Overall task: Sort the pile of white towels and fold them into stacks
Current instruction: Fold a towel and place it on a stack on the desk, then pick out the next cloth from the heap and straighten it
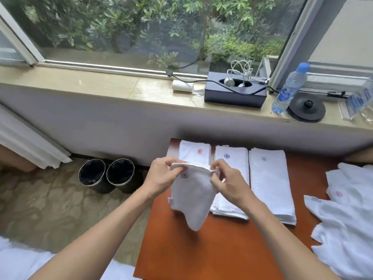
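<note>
I hold a small white towel [191,199] with a purple flower mark up over the orange table [212,249]. My left hand [161,176] pinches its top left corner and my right hand [226,180] pinches its top right corner, so it hangs down doubled. Behind it lie three folded stacks: one with a red flower [193,152], one with a blue flower [232,160], one with a grey flower [270,182]. A loose pile of unfolded white towels [347,223] covers the table's right side.
Two black bins [107,174] stand on the carpet left of the table. The windowsill holds a dark tissue box with cables [234,93], a water bottle [288,89] and a kettle base [306,108]. White bedding [18,261] shows at the bottom left.
</note>
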`<state>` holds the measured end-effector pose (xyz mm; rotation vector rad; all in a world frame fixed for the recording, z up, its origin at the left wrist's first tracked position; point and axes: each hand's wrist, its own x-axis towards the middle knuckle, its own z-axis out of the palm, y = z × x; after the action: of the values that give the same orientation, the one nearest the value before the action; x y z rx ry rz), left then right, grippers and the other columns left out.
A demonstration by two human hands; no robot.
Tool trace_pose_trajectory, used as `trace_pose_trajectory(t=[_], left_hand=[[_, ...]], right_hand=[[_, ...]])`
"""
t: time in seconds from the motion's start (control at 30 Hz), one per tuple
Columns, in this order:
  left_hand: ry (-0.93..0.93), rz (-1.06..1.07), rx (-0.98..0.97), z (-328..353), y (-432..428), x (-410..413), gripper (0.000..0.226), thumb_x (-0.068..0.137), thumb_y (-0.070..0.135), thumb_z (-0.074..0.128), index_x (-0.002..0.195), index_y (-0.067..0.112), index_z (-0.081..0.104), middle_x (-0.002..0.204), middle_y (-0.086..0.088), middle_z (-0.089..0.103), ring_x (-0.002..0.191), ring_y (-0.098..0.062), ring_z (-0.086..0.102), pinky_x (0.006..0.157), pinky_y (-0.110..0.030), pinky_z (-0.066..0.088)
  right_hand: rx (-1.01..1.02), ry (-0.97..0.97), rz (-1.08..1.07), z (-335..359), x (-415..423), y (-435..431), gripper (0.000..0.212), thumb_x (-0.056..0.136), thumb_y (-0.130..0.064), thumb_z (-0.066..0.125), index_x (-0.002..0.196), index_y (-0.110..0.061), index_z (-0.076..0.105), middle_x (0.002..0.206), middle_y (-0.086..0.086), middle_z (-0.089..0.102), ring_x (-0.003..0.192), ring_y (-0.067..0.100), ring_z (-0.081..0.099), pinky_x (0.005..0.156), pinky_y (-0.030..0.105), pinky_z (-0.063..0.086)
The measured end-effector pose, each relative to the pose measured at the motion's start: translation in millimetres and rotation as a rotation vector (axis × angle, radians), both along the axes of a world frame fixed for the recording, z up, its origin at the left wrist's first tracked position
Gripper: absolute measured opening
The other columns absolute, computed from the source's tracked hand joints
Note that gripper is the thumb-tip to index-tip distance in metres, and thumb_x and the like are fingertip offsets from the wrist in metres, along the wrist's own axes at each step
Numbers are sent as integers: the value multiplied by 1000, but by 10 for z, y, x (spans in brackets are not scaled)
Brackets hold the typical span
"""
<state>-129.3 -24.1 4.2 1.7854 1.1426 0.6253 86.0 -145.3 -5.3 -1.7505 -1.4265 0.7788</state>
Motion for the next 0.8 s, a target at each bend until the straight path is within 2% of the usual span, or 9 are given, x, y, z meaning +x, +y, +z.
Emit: trace_pose_trajectory(t=[0.13, 0.23, 0.33, 0.43, 0.47, 0.53, 0.63, 0.73, 0.8], left_hand=[[51, -52, 11, -210, 634, 181, 16, 89, 22, 79, 83, 37, 77, 73, 24, 70, 67, 5, 59, 64, -11, 39], [113, -70, -28, -446, 1068, 379, 5, 91, 21, 75, 90, 25, 79, 86, 5, 75, 80, -10, 66, 72, -25, 47], [174, -76, -66, -725, 1404, 567, 12, 92, 25, 72, 92, 16, 80, 89, -3, 75, 85, -17, 67, 79, -34, 50], [172, -82, -113, -1001, 1660, 671, 21, 93, 21, 72, 72, 25, 73, 62, 16, 63, 60, 0, 55, 59, -20, 39], [163, -80, -132, -1130, 1743, 710, 32, 92, 20, 72, 62, 27, 65, 52, 19, 53, 52, 0, 48, 53, -17, 33], [173, -62, -183, -1331, 1858, 760, 37, 89, 20, 70, 55, 23, 57, 49, 16, 42, 48, -4, 37, 49, -19, 28], [181, -31, -248, -1594, 1989, 796, 14, 87, 24, 71, 76, 17, 74, 67, 9, 57, 59, -7, 45, 56, -23, 37], [174, 2, -293, -1780, 2051, 851, 15, 86, 27, 74, 93, 14, 78, 87, 8, 72, 73, -6, 59, 60, -17, 44], [180, 9, -306, -1842, 2080, 888, 14, 83, 29, 76, 91, 18, 79, 89, 6, 76, 75, -6, 63, 62, -18, 46]], right_hand=[[-34, -8, -117, -213, 103, 626, 9, 92, -35, 50, 93, -42, 56, 76, -9, 61, 67, 13, 57, 65, 33, 48], [-95, 27, -230, -477, 192, 1070, 10, 93, -25, 53, 89, -34, 56, 82, -2, 62, 72, 11, 52, 69, 37, 46], [-143, 22, -294, -707, 295, 1469, 10, 92, -24, 52, 84, -30, 54, 95, -9, 59, 80, 7, 53, 78, 39, 46], [-210, -6, -263, -920, 385, 1767, 11, 89, -32, 52, 80, -30, 47, 87, -12, 53, 76, 6, 49, 68, 31, 40], [-229, -17, -256, -1024, 428, 1857, 11, 88, -33, 52, 80, -30, 47, 84, -12, 52, 75, 5, 48, 65, 29, 38], [-253, -6, -261, -1219, 499, 1992, 7, 87, -33, 52, 83, -28, 49, 84, -13, 54, 74, 5, 49, 63, 26, 37], [-225, 44, -311, -1461, 534, 2102, 1, 91, -26, 57, 91, -25, 57, 85, -12, 60, 73, 1, 54, 62, 18, 40], [-188, 79, -371, -1630, 549, 2114, 4, 92, -20, 61, 95, -23, 62, 86, -12, 64, 74, -5, 55, 62, 10, 41], [-191, 92, -402, -1709, 552, 2124, 3, 92, -19, 61, 92, -22, 59, 84, -10, 61, 70, -5, 52, 60, 12, 40]])
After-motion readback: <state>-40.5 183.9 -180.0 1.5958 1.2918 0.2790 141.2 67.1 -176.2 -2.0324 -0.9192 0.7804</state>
